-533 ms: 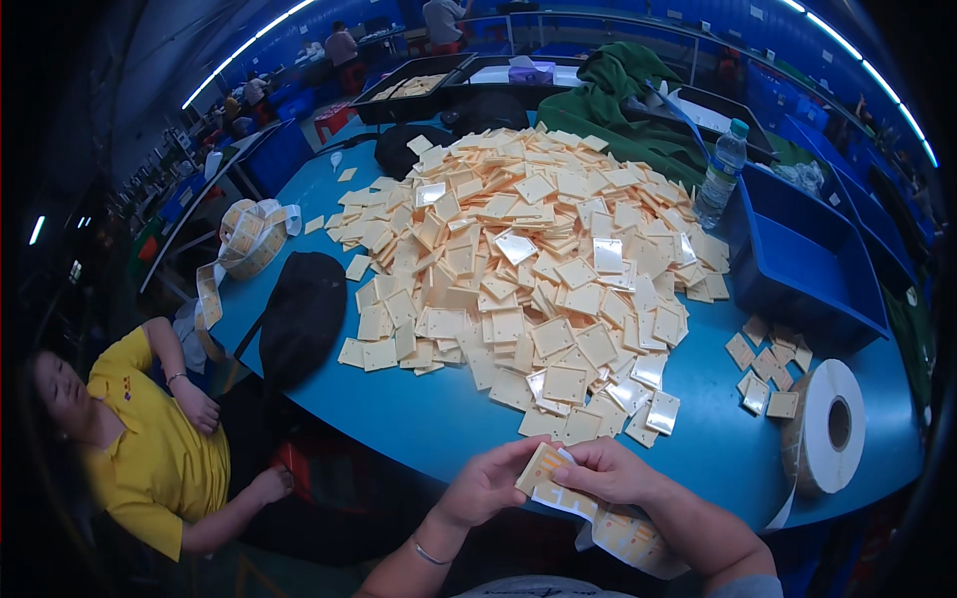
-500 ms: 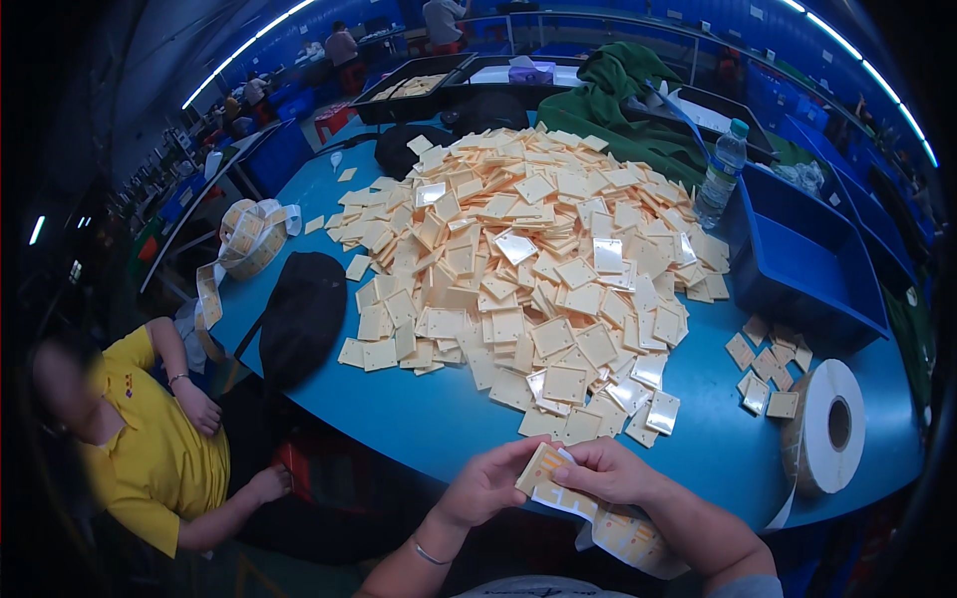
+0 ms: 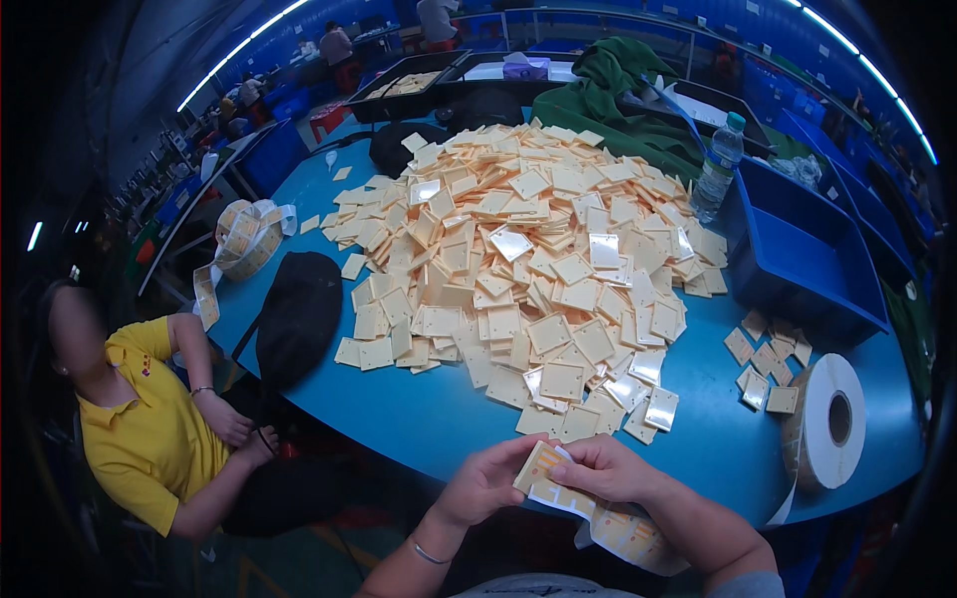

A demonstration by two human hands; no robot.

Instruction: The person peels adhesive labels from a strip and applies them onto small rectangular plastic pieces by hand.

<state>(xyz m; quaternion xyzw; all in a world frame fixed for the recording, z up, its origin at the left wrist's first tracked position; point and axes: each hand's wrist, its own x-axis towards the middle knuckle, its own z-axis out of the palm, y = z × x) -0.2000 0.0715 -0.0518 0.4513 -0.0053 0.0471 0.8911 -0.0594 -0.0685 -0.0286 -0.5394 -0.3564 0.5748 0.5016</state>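
Note:
Above the near table edge, my left hand [image 3: 484,485] grips a flat cream-coloured square plate [image 3: 528,470] by its side, fingers bent round it. My right hand [image 3: 616,470] pinches a strip of yellowish labels on white backing [image 3: 628,538] against the plate's face, and the strip's tail hangs below my right wrist. The lower part of the plate is hidden under the strip. Just beyond both hands lies a large heap of similar cream plates [image 3: 518,269], some of them shiny on top.
Right of the heap stand a blue bin [image 3: 797,299], a water bottle [image 3: 718,174], several labelled plates [image 3: 766,357] and a label roll [image 3: 832,424]. Left are a black bag [image 3: 299,319] and a loose label coil [image 3: 244,244]. A person in a yellow shirt [image 3: 164,419] sits left; green cloth [image 3: 608,100] lies behind.
My hands, the plate and the strip stay almost in place. The seated person has shifted upright and brought both hands together. The view has moved slightly.

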